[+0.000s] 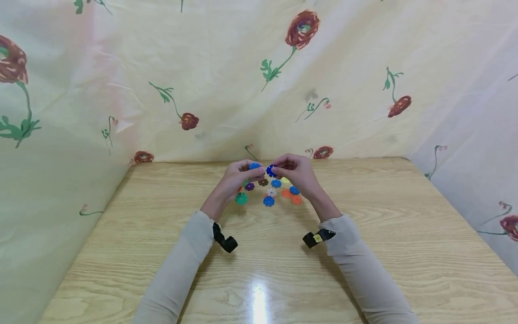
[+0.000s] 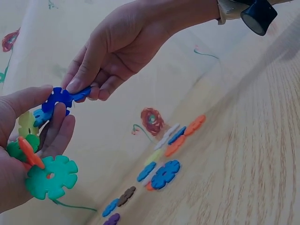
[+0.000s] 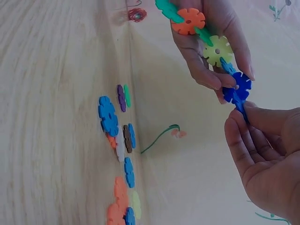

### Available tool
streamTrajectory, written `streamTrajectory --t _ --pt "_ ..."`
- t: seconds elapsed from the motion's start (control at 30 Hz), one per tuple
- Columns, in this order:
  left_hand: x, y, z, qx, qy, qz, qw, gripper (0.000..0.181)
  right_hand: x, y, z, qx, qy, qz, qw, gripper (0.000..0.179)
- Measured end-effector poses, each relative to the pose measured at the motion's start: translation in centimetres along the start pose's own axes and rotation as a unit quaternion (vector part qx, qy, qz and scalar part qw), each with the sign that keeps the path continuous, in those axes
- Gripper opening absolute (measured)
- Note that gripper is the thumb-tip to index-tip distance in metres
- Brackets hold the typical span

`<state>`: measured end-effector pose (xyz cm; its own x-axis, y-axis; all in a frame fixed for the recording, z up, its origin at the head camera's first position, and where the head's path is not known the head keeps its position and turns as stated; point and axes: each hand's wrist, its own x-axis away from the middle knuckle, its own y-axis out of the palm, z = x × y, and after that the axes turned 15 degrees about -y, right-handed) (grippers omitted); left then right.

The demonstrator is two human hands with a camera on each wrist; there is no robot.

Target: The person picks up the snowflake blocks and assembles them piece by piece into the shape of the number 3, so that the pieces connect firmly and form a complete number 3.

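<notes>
My left hand (image 1: 236,178) holds a chain of notched plastic flower discs: a teal-green disc (image 2: 51,177), an orange disc (image 3: 189,21), a green disc (image 3: 203,35), a yellow disc (image 3: 217,50), a light blue disc (image 3: 228,66) and a dark blue disc (image 3: 243,86). Its thumb and fingers pinch the dark blue end. Between thumb and fingers, my right hand (image 1: 301,174) pinches a blue disc (image 2: 81,94), set edge-on against the dark blue one. The two discs touch at their rims; how deep the slots interlock, I cannot tell.
Several loose discs lie on the wooden table (image 1: 259,252) below the hands, among them a blue disc (image 1: 269,201), a purple disc (image 1: 249,186), a brown disc (image 3: 127,139) and an orange disc (image 1: 296,200). A flowered cloth (image 1: 226,81) hangs behind the table.
</notes>
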<state>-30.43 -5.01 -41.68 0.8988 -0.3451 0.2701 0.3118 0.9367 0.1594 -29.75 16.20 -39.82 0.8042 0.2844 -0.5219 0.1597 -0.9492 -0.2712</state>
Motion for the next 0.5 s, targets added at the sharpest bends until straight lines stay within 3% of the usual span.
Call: streamTrajectory --t 0.23,0.5 --pt "-0.28 0.47 -0.20 0.004 0.032 -0.031 0.9990 0.025 -0.02 0.54 0.02 -0.009 0.028 0.041 0.9987 0.019" --pt "0.07 0.35 0.01 -0.040 0.002 -0.048 0.9981 0.033 0.01 0.42 -0.14 -0.010 0.065 0.044 0.9969 0.024"
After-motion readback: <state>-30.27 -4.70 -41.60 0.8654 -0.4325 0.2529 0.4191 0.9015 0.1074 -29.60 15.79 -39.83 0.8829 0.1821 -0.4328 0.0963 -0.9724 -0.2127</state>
